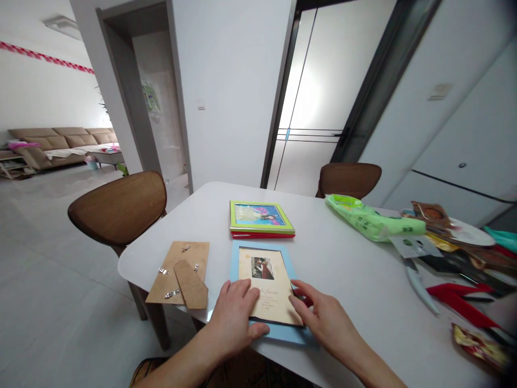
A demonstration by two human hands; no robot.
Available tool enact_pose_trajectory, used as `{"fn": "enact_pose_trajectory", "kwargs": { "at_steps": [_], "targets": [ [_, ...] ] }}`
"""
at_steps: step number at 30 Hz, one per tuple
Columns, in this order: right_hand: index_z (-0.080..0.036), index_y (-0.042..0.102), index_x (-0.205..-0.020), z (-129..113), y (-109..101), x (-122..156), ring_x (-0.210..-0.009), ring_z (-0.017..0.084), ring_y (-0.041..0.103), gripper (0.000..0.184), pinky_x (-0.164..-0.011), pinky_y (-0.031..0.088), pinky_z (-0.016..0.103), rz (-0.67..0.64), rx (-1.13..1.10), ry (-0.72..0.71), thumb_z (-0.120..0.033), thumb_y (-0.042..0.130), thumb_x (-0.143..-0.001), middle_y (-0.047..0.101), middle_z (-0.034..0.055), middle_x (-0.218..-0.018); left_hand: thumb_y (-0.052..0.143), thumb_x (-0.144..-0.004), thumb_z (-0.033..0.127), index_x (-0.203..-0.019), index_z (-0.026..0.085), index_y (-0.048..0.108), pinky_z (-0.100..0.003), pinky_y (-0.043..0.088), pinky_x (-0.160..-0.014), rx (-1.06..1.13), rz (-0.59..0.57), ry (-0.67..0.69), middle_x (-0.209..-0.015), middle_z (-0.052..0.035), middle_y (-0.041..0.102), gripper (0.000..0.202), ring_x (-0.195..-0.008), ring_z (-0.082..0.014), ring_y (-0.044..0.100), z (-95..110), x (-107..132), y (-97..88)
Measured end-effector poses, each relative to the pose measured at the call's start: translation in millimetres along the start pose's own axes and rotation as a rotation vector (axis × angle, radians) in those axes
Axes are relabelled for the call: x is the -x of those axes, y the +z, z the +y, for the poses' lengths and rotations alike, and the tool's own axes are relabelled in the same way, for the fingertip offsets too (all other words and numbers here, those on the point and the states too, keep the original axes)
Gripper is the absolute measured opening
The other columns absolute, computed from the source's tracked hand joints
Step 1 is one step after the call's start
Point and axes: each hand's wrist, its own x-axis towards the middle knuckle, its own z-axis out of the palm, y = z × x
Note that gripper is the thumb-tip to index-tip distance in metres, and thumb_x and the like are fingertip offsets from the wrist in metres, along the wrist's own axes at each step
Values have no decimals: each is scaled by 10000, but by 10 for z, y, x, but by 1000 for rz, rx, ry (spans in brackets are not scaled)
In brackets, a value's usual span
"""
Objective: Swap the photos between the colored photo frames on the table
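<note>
A light blue picture frame [283, 332] lies flat at the table's near edge. On it lies a cream printed card [266, 291] with a small photo of figures and pink lettering; dark strips show along its top, right and bottom edges. My left hand [238, 312] rests on the card's lower left side, fingers spread and thumb over the frame's lower border. At the card's right edge, my right hand [319, 315] has bent fingers and thumb closed on the edge. Left of the frame, a brown backing board [197, 250] with metal clips and a stand leg [189, 283] lies flat.
Behind the blue frame, a green picture frame [262, 216] sits on a red one [262, 235]. To the right are a green plastic package [367, 221], red-handled scissors [456, 304] and assorted packets. Wooden chairs [121, 207] [349, 179] stand around the white table [335, 258].
</note>
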Motion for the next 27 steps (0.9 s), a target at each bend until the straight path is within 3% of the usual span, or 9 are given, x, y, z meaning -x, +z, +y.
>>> {"fn": "enact_pose_trajectory", "kwargs": {
  "at_steps": [5,9,11,14,17,19,21,23,27],
  "targets": [
    [-160,414,-1115,-97,-37,-14,-657,136,596,470,-543,491,270,-71,-873,348,-355,537,-705,596,97,-990,676,-544,458,-1104,206,453,-481,244,-940,-15,38,-7,-1206,-101,435,653,-1103,-294,368,5,-61,26],
    [-165,433,-1090,-215,7,-19,-614,122,597,420,-485,483,235,-132,-1189,375,-292,559,-710,622,81,-919,627,-586,240,-1182,147,410,-436,241,-973,33,118,25,-1253,-132,394,641,-1144,-283,332,23,-121,142],
    [-170,461,-1074,-279,27,-32,-645,134,608,372,-508,491,242,-170,-1263,333,-301,532,-734,628,77,-914,523,-606,93,-1184,145,424,-380,263,-978,116,186,56,-1248,-119,414,589,-1144,-245,351,4,-149,154],
    [-174,504,-1044,-356,61,-60,-701,151,616,342,-568,502,259,-114,-1278,283,-319,534,-735,626,75,-931,425,-685,66,-1124,176,501,-338,305,-955,408,386,33,-1171,-82,507,458,-1093,-210,429,-57,-189,68],
    [-166,540,-986,-421,156,-91,-739,160,617,321,-616,504,273,-91,-1234,346,-320,573,-707,629,82,-931,450,-774,211,-1020,171,573,-330,363,-897,953,659,-158,-1045,-73,595,278,-1000,-218,516,-67,-230,-49],
    [-170,548,-957,-470,252,-122,-765,162,615,298,-640,501,278,-126,-1269,371,-324,575,-703,631,79,-938,517,-750,307,-1009,168,570,-331,409,-838,1381,765,-279,-983,-68,623,299,-933,-225,560,-15,-249,-79],
    [-190,537,-960,-511,337,-169,-782,158,611,279,-657,497,282,-107,-1378,305,-303,564,-706,636,58,-940,583,-698,331,-1036,169,545,-329,436,-793,1700,753,-321,-944,-63,637,376,-886,-223,583,49,-252,-65],
    [-215,518,-973,-519,378,-231,-779,150,608,287,-658,493,275,-12,-1465,217,-254,564,-693,645,22,-912,625,-662,307,-1034,165,538,-313,443,-772,1830,694,-322,-928,-60,641,408,-866,-214,589,72,-240,-38],
    [-236,511,-948,-410,307,-338,-700,140,605,288,-587,485,241,107,-1360,195,-225,557,-664,655,-20,-814,628,-644,301,-999,158,545,-264,449,-704,1694,582,-333,-884,-49,643,392,-782,-177,597,-70,-218,-57]
  ]
}}
